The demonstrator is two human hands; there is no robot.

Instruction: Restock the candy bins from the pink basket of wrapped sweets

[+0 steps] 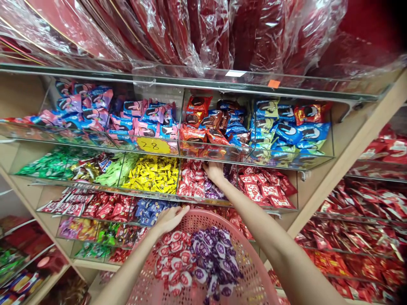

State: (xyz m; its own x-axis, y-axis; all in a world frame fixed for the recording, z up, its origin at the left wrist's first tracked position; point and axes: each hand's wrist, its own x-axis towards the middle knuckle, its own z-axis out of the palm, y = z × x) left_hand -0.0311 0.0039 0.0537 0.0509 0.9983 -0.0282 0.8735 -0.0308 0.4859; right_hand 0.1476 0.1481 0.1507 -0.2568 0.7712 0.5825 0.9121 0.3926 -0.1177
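Note:
A pink perforated plastic basket is tilted in front of me below the shelves. In it lie red-and-white wrapped candies on the left and purple-and-white wrapped candies on the right. My left hand is closed on the basket's far left rim. Reaching over the basket, my right hand is in a shelf compartment, its fingers bent at the border between red-and-white candies and purple candies. The shelf above partly hides its fingertips; what they hold, if anything, I cannot make out.
Glass dividers split the shelves. Yellow candies fill the compartment to the left, red packets one to the right. Above runs a glass shelf of wrapped snacks with a yellow "28" tag. Plastic-wrapped red items stand on top.

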